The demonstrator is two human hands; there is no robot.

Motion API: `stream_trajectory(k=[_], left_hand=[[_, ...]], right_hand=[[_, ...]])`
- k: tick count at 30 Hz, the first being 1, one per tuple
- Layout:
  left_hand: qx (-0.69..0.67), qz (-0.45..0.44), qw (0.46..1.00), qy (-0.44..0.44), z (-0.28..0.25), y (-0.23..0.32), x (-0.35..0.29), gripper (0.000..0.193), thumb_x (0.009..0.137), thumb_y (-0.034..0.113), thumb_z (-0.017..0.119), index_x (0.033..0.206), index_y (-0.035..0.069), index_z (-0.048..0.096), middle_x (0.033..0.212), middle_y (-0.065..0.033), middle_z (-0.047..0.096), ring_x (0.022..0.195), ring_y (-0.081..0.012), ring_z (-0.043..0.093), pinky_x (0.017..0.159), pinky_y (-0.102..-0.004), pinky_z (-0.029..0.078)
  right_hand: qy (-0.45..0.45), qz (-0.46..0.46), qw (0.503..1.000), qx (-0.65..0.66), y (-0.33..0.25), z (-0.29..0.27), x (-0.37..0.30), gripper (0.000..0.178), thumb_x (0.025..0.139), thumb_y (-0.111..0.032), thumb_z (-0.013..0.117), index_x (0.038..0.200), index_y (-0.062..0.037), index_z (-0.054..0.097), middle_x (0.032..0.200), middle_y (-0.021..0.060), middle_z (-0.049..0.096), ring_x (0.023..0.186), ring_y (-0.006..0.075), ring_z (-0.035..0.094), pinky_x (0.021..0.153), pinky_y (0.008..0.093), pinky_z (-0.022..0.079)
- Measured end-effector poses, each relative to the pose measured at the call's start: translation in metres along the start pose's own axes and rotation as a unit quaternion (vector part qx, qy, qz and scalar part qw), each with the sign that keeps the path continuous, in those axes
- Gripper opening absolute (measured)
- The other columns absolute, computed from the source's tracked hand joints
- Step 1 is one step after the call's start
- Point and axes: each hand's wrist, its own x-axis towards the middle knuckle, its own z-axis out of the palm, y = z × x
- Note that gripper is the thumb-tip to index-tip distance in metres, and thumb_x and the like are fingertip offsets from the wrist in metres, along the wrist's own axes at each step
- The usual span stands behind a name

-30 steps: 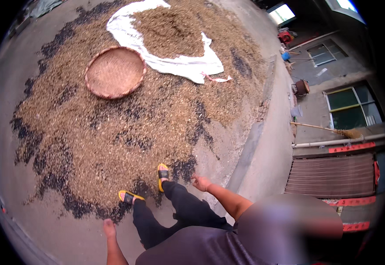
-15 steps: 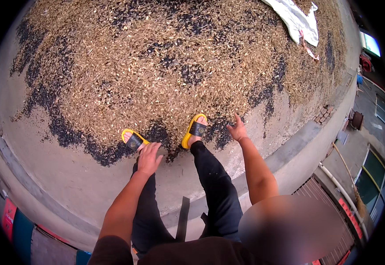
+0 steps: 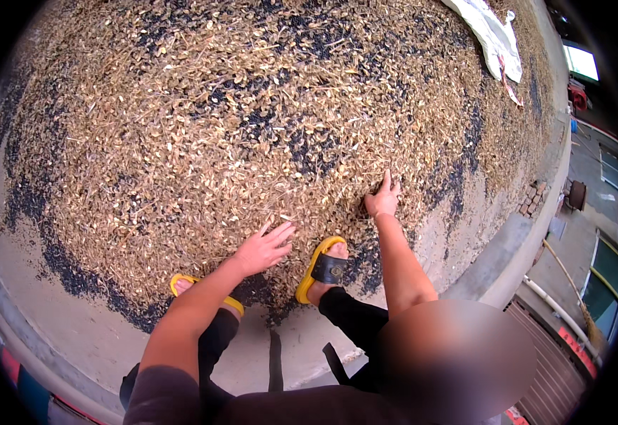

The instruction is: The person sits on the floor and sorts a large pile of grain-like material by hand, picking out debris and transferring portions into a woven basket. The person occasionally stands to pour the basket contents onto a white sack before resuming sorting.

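A wide layer of dry tan husks and broken pods (image 3: 181,170) spreads over the concrete, with patches of small black seeds (image 3: 312,152) showing through. My left hand (image 3: 263,249) reaches over the near part of the layer, fingers stretched and apart, holding nothing visible. Farther out and to the right, my right hand (image 3: 383,200) is at the husks with its fingers pointing forward and apart. Nothing shows in its grip. Whether either hand's fingertips touch the husks is hard to tell.
My feet stand at the layer's near edge in yellow slide sandals (image 3: 326,270) with dark straps. A white sack (image 3: 494,39) lies on the husks at the far right. Beyond a low concrete kerb (image 3: 489,265) are broken bricks (image 3: 533,198), a pale pipe (image 3: 557,312) and a broom (image 3: 592,329).
My body has bent lower and both hands have moved forward over the husks. My left hand has left the area above my left foot and swung to the right.
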Motion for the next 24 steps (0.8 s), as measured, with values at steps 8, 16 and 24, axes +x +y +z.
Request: stream_trajectory(k=[8,16,24], left_hand=[[0.201,-0.028,0.974,0.1,-0.154,-0.171,0.015,0.031,0.093,0.042,0.059,0.117,0.024,0.063,0.146,-0.0153,0.044,0.142,-0.0296,0.034,0.121,-0.0583,0.01],[0.116,-0.48,0.807,0.324,-0.198,-0.252,-0.031,0.068,0.096,0.048,0.055,0.151,0.014,0.033,0.153,-0.0149,0.036,0.146,-0.0324,0.024,0.119,-0.0569,0.012],[0.051,-0.54,0.794,0.276,-0.189,-0.274,-0.011,0.083,0.09,0.067,0.05,0.157,0.024,0.022,0.162,-0.0113,0.023,0.151,-0.0304,0.014,0.12,-0.057,0.005]], right_hand=[[-0.021,-0.348,0.933,0.086,-0.235,0.007,-0.121,0.082,0.079,-0.013,0.069,0.151,-0.0307,0.033,0.159,0.0171,0.022,0.129,0.0452,0.044,0.104,0.0469,0.047],[0.228,-0.184,0.944,0.15,-0.152,-0.031,0.031,0.07,0.086,-0.028,0.066,0.149,-0.0229,0.038,0.151,0.0199,0.037,0.136,0.0412,0.038,0.11,0.0494,0.036],[0.113,0.148,0.958,0.22,-0.001,-0.018,0.15,0.075,0.089,-0.045,0.055,0.153,-0.0151,0.031,0.148,0.0265,0.04,0.138,0.0418,0.037,0.114,0.0461,0.031]])
